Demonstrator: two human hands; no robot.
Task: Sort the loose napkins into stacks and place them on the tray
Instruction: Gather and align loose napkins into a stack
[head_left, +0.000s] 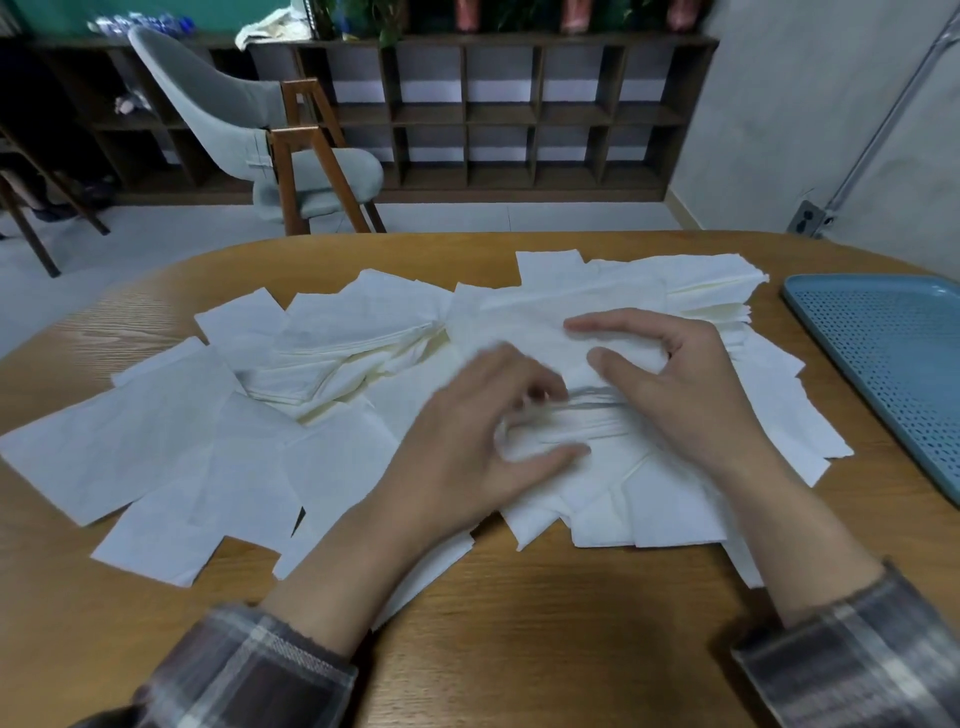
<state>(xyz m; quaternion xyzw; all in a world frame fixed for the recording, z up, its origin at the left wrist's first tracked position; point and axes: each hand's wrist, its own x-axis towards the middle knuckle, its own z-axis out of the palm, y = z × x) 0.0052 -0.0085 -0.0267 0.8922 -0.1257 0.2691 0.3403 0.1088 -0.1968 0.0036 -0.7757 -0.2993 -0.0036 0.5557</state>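
Left hand: the left hand (483, 431) is reaching in from the lower left in a plaid sleeve (249, 670). Its fingers are curling over one end of a small bundle of white paper napkins (576, 421) with the thumb closing under it. The outline is blurring.
Right hand: the right hand (680, 384) is arching over the bundle's other end, grasping it, with forefinger and thumb stretching across the top sheet.
Bundle position: it is lying between both hands, on top of the spread, well apart from the tray.
Loose napkins: loose white paper napkins (156, 441) are lying overlapped across the oval light-wood table (519, 623), some in thicker piles.
Tray: a blue perforated plastic tray (893, 353) is sitting at the table's right edge, holding no napkins.
Surroundings: a grey upholstered chair with wooden legs (223, 104) is standing beyond the table, before a dark wooden cubby shelf (498, 114).
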